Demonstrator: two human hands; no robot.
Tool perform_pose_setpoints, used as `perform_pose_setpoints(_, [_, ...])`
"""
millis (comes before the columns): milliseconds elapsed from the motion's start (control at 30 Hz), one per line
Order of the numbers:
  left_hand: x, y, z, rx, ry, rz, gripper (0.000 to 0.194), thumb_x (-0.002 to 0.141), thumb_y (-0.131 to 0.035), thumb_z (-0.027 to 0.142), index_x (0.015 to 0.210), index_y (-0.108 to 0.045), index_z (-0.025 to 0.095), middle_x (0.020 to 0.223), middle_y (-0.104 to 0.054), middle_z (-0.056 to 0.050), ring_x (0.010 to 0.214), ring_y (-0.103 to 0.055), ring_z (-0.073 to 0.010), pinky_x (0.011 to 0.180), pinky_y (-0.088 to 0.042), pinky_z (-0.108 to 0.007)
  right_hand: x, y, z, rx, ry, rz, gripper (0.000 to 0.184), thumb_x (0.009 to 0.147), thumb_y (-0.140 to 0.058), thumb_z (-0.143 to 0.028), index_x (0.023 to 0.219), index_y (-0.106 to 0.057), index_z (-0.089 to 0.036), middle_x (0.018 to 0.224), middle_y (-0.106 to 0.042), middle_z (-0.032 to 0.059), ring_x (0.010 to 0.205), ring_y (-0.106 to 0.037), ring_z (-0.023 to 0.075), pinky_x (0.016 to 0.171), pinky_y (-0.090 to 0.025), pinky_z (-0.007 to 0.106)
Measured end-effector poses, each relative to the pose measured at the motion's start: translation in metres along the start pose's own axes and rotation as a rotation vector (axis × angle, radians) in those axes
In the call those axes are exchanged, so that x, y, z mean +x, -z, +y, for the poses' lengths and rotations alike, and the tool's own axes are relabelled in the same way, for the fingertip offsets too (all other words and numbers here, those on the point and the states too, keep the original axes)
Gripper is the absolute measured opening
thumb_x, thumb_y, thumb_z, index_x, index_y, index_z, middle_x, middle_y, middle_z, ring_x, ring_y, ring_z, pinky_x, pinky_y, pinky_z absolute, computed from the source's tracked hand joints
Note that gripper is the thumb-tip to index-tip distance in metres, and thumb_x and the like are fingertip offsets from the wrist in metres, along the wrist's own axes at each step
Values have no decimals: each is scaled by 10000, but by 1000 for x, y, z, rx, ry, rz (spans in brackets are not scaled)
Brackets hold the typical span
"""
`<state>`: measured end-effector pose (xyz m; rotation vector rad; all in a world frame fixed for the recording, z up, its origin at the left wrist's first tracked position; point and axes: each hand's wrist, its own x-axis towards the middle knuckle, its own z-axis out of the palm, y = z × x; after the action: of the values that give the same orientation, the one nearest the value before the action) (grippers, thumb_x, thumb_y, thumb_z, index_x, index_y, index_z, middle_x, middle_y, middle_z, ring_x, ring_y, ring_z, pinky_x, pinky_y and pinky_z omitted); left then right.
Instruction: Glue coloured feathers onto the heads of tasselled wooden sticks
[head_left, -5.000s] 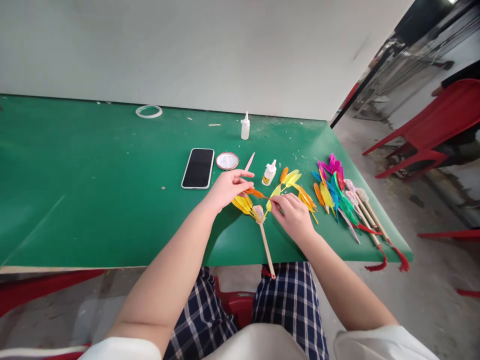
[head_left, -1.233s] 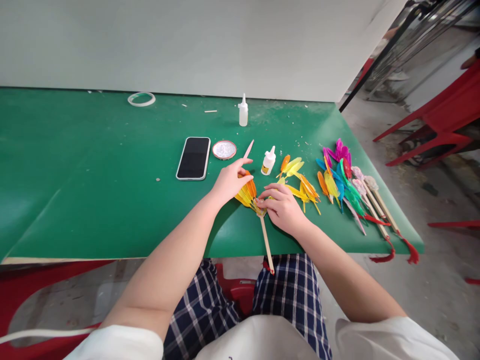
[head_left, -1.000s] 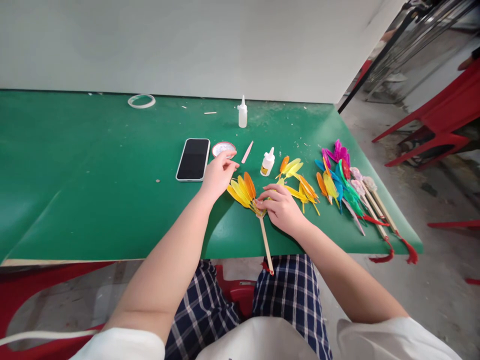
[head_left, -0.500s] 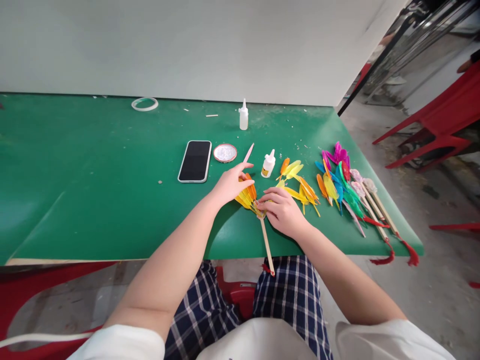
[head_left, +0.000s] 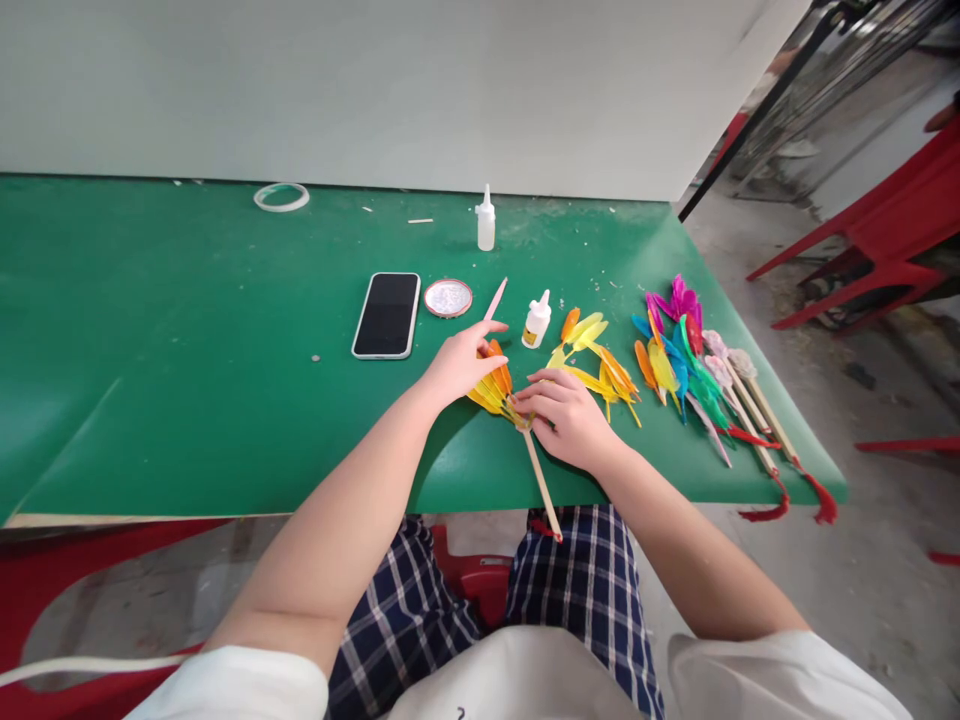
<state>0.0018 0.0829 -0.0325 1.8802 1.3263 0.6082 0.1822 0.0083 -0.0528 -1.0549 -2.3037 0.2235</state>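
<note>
A small feather fan (head_left: 490, 394) of yellow and orange feathers on a wooden stick handle (head_left: 543, 482) lies between my hands. The handle slants over the table's front edge, with a red tassel at its end. My left hand (head_left: 461, 363) is curled round the upper feathers, its thumb across the orange tips. At the feathers' base, my right hand (head_left: 568, 418) pinches with bent fingers; just what its fingertips press is hidden. Behind my left fingers a pink pointed stick (head_left: 496, 298) shows. Close by stands a small white glue bottle (head_left: 535, 322).
Loose yellow and orange feathers (head_left: 587, 332) lie right of the bottle. Further right are colourful feathers (head_left: 679, 362) and flower-topped sticks (head_left: 752, 408) with red tassels. A phone (head_left: 386, 316), a round lid (head_left: 448, 298), another bottle (head_left: 486, 222) and a tape roll (head_left: 281, 198) lie further back.
The fan's handle end has swung slightly to the right. Both hands keep nearly the same hold. The whole view has shifted a little.
</note>
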Motion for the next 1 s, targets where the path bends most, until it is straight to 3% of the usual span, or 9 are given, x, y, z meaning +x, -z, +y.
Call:
perform_pose_setpoints(800, [1,-1,-2,-9,0,8,444,724,-602,245,1161,-523,227,723,-598,6,694,-573,-141,720,-441,-282,0,-1,0,-10,12,-2,243,726,-474,-60,825,-653,-192,888,-676,28,995,-522,225,824,-443,399])
perform_pose_setpoints(1000, [3,7,-8,-64,37,96,374,815,-457,246,1187,-490,230,837,-649,-23,773,-598,-151,725,-442,-286,1,-1,-2,0,4,-1,238,721,-480,-55,809,-653,-193,884,-678,28,989,-527,225,818,-444,398])
